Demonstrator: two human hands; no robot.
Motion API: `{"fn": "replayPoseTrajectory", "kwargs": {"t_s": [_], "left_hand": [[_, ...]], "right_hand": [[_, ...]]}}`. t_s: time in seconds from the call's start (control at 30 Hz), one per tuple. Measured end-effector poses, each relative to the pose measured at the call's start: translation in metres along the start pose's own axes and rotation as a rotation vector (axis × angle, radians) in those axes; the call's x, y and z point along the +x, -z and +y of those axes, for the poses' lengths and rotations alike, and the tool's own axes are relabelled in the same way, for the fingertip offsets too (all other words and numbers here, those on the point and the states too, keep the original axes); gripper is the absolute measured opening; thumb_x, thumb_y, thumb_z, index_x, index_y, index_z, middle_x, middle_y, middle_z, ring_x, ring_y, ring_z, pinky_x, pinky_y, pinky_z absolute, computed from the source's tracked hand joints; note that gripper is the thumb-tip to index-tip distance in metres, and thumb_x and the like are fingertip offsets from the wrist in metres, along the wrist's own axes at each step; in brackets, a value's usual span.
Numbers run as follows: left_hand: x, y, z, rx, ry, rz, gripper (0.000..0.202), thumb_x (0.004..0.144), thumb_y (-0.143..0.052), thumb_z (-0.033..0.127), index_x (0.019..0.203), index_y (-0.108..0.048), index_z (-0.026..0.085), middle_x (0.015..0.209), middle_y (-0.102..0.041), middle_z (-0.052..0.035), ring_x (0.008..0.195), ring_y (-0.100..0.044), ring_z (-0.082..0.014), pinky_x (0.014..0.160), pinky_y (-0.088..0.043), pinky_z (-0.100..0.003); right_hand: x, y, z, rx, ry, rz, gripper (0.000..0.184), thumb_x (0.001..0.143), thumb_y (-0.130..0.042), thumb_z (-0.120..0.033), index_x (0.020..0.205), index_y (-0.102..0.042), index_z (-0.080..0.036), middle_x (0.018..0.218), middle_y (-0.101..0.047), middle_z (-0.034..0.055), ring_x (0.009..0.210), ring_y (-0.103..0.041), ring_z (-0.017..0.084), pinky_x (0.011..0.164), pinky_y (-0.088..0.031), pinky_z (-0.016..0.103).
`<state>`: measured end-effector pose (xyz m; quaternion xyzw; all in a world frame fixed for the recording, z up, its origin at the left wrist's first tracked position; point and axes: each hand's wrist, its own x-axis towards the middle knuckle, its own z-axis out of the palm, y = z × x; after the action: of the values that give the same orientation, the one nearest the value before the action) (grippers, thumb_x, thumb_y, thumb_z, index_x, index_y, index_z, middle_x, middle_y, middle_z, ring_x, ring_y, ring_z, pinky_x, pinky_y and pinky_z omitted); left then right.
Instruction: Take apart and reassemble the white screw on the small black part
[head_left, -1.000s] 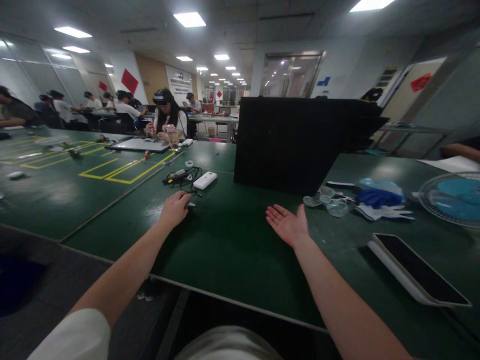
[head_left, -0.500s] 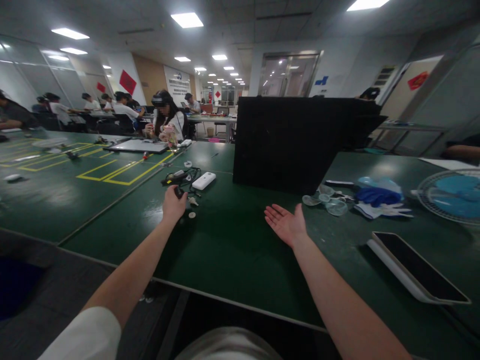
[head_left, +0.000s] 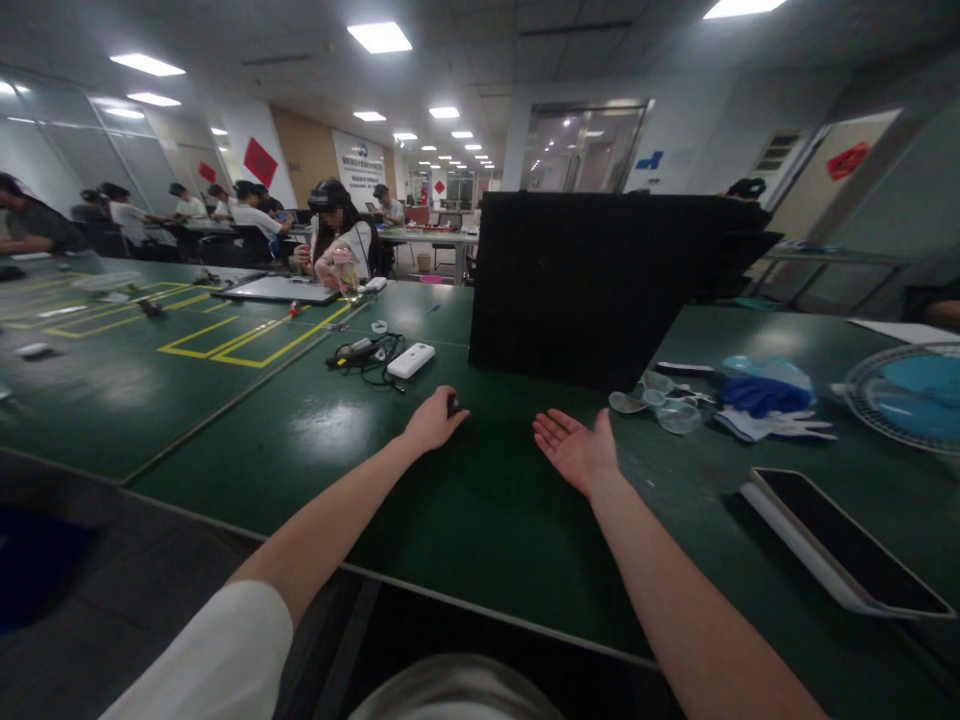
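We have our two hands well apart over the green desk (head_left: 465, 540). Our left hand (head_left: 433, 422) is curled around a small dark object (head_left: 452, 405), which sits between thumb and fingers, left of the open palm of our right hand (head_left: 576, 450). That palm faces up, fingers spread a little, with nothing visible in it. To hold so small a piece well, we judge a light, even pinch best, wrist level and movements slow, with the right hand relaxed and out of the way (a tight fist would only bury the piece).

Most of the object is covered by our own fingers, so we can't make out its shape or what it is. We can't tell whether the left hand rests on the desk or floats just above it. The black box (head_left: 574, 290) blocks what lies behind it, and the tangled cables (head_left: 367, 355) beside the white device (head_left: 412, 360) are hard to separate.
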<state>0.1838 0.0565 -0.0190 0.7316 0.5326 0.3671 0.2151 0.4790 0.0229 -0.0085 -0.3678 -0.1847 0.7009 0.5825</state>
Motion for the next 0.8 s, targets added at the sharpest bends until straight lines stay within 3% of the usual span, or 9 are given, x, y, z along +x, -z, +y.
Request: {"fn": "replayPoseTrajectory", "kwargs": {"t_s": [0.2, 0.33, 0.47, 0.57, 0.67, 0.73, 0.8], "left_hand": [[-0.027, -0.066, 0.070, 0.012, -0.121, -0.165, 0.052, 0.082, -0.067, 0.046, 0.123, -0.050, 0.017, 0.117, -0.062, -0.0145, 0.107, -0.061, -0.0271, 0.093, -0.048, -0.043], [-0.040, -0.082, 0.096, -0.023, -0.190, -0.230, 0.048, 0.083, -0.066, 0.045, 0.120, -0.052, 0.019, 0.118, -0.061, -0.0148, 0.109, -0.061, -0.0289, 0.095, -0.048, -0.047], [-0.042, -0.070, 0.099, -0.081, -0.248, -0.199, 0.044, 0.083, -0.067, 0.044, 0.118, -0.054, 0.022, 0.125, -0.060, -0.0127, 0.121, -0.054, -0.0293, 0.108, -0.037, -0.053], [-0.039, -0.050, 0.091, -0.152, -0.260, -0.090, 0.042, 0.081, -0.069, 0.041, 0.117, -0.057, 0.022, 0.132, -0.055, -0.0126, 0.129, -0.047, -0.0287, 0.111, -0.036, -0.050], [-0.035, -0.024, 0.075, -0.275, -0.165, 0.028, 0.045, 0.084, -0.065, 0.038, 0.124, -0.053, 0.022, 0.122, -0.059, -0.0111, 0.111, -0.058, -0.0231, 0.099, -0.047, -0.041], [-0.033, -0.009, 0.060, -0.359, -0.088, 0.072, 0.045, 0.087, -0.061, 0.036, 0.128, -0.049, 0.021, 0.112, -0.062, -0.0085, 0.097, -0.062, -0.0186, 0.089, -0.051, -0.035], [-0.033, 0.001, 0.042, -0.387, -0.043, 0.088, 0.045, 0.087, -0.061, 0.034, 0.128, -0.048, 0.020, 0.102, -0.063, -0.0055, 0.087, -0.062, -0.0160, 0.082, -0.052, -0.032]], "right_hand": [[0.001, 0.001, 0.001, -0.018, 0.020, -0.006, 0.081, 0.083, -0.015, -0.083, 0.113, -0.061, -0.023, 0.114, -0.068, 0.0161, 0.109, -0.064, 0.030, 0.082, -0.056, 0.046], [-0.002, -0.002, 0.001, -0.029, 0.021, 0.006, 0.082, 0.083, -0.016, -0.083, 0.111, -0.061, -0.021, 0.108, -0.069, 0.0159, 0.100, -0.066, 0.029, 0.077, -0.057, 0.044], [-0.002, -0.002, 0.000, -0.032, 0.029, -0.001, 0.083, 0.083, -0.016, -0.083, 0.107, -0.063, -0.020, 0.100, -0.070, 0.0147, 0.091, -0.067, 0.028, 0.071, -0.057, 0.043], [-0.004, -0.004, 0.000, -0.160, 0.100, 0.010, 0.077, 0.086, -0.020, -0.080, 0.099, -0.067, -0.021, 0.094, -0.071, 0.0119, 0.086, -0.067, 0.026, 0.069, -0.055, 0.042], [-0.014, -0.011, 0.004, -0.533, 0.315, -0.046, 0.044, 0.087, -0.051, -0.063, 0.091, -0.070, -0.023, 0.095, -0.071, 0.0074, 0.092, -0.064, 0.024, 0.078, -0.052, 0.042], [-0.027, -0.020, 0.011, -0.852, 0.485, -0.209, 0.022, 0.080, -0.069, -0.047, 0.087, -0.072, -0.027, 0.098, -0.071, 0.0044, 0.104, -0.060, 0.025, 0.088, -0.049, 0.043], [-0.041, -0.033, 0.019, -1.156, 0.618, -0.404, 0.019, 0.074, -0.076, -0.044, 0.085, -0.073, -0.029, 0.103, -0.070, 0.0039, 0.111, -0.056, 0.027, 0.094, -0.045, 0.046]]}}
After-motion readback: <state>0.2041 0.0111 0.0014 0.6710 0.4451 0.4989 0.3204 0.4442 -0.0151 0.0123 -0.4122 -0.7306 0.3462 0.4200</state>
